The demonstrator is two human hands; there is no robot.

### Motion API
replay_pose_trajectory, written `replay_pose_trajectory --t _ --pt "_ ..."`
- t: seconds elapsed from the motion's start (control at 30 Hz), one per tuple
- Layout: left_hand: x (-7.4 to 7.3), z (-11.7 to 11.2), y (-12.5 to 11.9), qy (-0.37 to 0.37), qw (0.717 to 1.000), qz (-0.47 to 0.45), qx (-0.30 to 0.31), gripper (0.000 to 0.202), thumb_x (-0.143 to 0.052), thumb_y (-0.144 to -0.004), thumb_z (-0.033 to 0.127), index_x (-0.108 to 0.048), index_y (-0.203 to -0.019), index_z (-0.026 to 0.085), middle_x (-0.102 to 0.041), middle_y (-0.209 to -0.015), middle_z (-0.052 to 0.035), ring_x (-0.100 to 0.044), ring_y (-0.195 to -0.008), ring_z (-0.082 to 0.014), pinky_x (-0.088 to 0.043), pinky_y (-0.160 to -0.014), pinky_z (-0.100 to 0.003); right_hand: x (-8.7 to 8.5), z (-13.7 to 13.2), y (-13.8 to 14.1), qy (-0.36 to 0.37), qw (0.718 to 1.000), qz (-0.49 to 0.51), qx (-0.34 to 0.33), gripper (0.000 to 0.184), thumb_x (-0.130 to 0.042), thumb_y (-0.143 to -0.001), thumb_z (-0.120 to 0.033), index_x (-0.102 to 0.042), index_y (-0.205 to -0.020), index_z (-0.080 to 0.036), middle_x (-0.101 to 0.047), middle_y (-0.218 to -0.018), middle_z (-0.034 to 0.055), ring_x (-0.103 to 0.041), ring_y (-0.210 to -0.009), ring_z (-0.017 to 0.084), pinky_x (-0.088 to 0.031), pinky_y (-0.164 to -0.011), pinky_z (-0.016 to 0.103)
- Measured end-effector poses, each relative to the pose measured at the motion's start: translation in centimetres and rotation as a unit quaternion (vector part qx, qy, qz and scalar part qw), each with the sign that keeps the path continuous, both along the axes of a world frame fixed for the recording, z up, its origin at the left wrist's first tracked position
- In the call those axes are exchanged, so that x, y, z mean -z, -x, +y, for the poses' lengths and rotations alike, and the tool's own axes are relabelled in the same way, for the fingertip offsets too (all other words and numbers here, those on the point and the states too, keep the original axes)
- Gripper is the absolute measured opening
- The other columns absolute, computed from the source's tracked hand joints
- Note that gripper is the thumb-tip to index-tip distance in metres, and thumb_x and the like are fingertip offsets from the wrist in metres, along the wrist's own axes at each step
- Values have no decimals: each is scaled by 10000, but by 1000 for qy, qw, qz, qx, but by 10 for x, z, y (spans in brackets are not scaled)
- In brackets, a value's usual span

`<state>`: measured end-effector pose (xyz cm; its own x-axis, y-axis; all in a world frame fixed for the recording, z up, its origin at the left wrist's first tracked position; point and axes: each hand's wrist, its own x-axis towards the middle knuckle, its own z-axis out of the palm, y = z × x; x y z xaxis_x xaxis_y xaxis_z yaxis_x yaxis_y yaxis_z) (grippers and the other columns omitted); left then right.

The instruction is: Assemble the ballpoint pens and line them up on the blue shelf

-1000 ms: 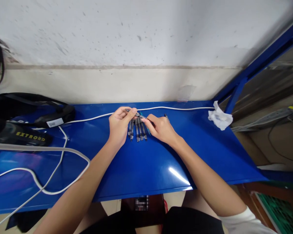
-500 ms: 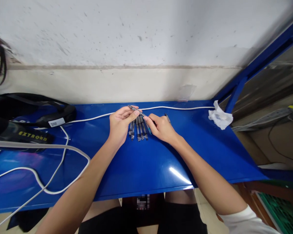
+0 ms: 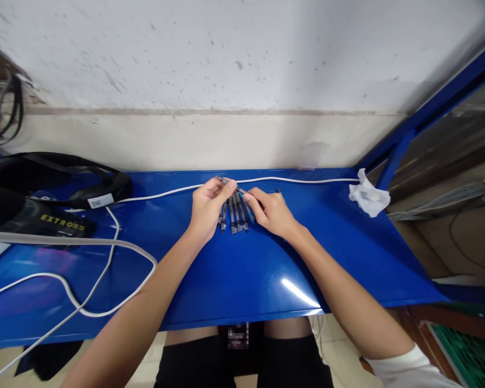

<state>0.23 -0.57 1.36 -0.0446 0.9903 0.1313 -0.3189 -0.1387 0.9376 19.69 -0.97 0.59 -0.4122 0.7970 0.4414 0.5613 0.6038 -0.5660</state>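
Pen point(image 3: 241, 190), slim, dark and shiny, spans the gap between the two bare hands, just about the centre of the frame. Its long axis slants from upper left down to lower right, crossing by the upper ends of a fanned group of slim dark pens with clear barrels point(image 3: 233, 217), which point toward the bottom of the frame on the glossy blue tabletop point(image 3: 230, 285). Neither hand is nearer: the left hand point(image 3: 206, 211) pinches the upper-left part between thumb and fingers, one end poking out beyond them, while the right hand point(image 3: 273, 213) grasps the lower-right end, its curled fingers partly hidden. A slim teal pen point(image 3: 251, 216) lies at the fan's right edge, just beside the right hand.
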Motion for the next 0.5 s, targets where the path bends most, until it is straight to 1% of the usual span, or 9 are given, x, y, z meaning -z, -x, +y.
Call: replay_pose_trajectory --t 0.03,0.1,0.17,0.2,0.27,0.33,0.4,0.5 --pt "1 1 0 1 1000 5 -3 286 -950 -855 451 -813 -933 213 -771 -924 -34 -703 -850 -155 -561 -853 -285 0 0 0 -11 1000 -2 -5 398 -408 -1205 -457 -674 -1045 -209 -699 -798 15 -626 -664 158 -400 -665 291" --pt "3 2 0 3 1000 19 -7 318 -945 -858 474 -774 -872 207 -734 -834 -16 -682 -790 -144 -554 -813 -276 1 1 -1 -34 999 -7 -14 339 -420 -1205 -418 -687 -1232 -211 -790 -1067 79 -734 -907 203 -492 -769 299" --pt "3 2 1 3 1000 25 0 332 -949 -853 481 -760 -871 208 -738 -832 -16 -683 -777 -138 -554 -805 -271 2 2 -1 -47 999 -14 -12 329 -433 -1202 -389 -660 -1375 -224 -781 -1283 109 -748 -1099 234 -541 -846 317" --pt "3 3 1 2 1000 23 9 319 -953 -851 468 -774 -917 213 -767 -885 -28 -700 -805 -142 -562 -826 -276 2 2 -2 -49 999 -18 -6 334 -440 -1200 -383 -650 -1410 -231 -772 -1328 110 -747 -1132 240 -552 -857 322" --pt "1 2 2 -5 999 14 30 325 -968 -839 408 -803 -1054 229 -819 -1065 -65 -748 -923 -166 -580 -907 -300 1 2 -2 -48 999 -23 12 333 -452 -1198 -381 -647 -1428 -239 -769 -1354 104 -752 -1128 241 -558 -850 323" --pt "-2 1 3 -12 999 11 40 354 -975 -825 346 -815 -1120 235 -831 -1182 -92 -772 -1039 -198 -586 -984 -332 -1 1 -2 -48 998 -29 24 332 -451 -1199 -390 -649 -1419 -239 -764 -1368 104 -750 -1116 237 -551 -836 317" --pt "-3 1 3 -16 999 13 35 303 -967 -827 325 -825 -1075 225 -842 -1163 -99 -783 -1051 -212 -590 -994 -344 -2 1 -2 -51 997 -38 31 333 -417 -1209 -393 -662 -1367 -234 -773 -1320 103 -747 -1080 226 -531 -799 304" --pt "-2 1 2 -18 999 18 20 222 -935 -865 344 -828 -1010 214 -850 -1099 -92 -780 -967 -195 -599 -947 -332 -1 2 -2 -57 996 -55 44 354 -361 -1220 -405 -663 -1253 -223 -775 -1209 99 -733 -975 206 -474 -725 290"
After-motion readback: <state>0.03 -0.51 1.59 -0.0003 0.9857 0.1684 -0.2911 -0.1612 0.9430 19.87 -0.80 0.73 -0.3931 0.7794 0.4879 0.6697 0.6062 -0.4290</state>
